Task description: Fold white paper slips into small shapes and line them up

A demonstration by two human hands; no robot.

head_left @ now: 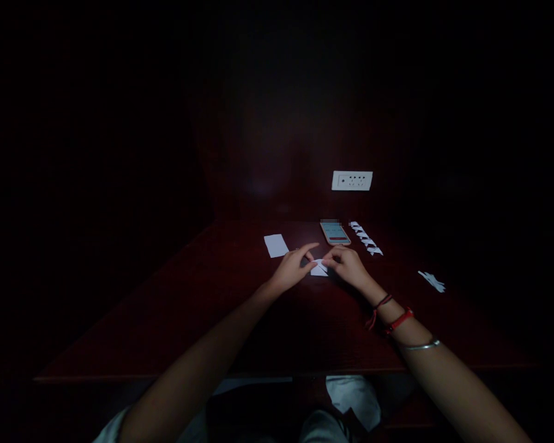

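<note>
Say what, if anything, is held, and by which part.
Small white paper: left hand at its upper left, right hand at its upper right. Pinched or just pressed, can't tell.

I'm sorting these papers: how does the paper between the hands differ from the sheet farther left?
The paper looks folded, with a diagonal line across it; the sheet looks plain and flat. The paper is partly covered by fingertips; the sheet shows nearly whole. Both are white.

Small white paper (319,271), partly folded, slanting dark line across face, on dark red tabletop (189,301).
</note>
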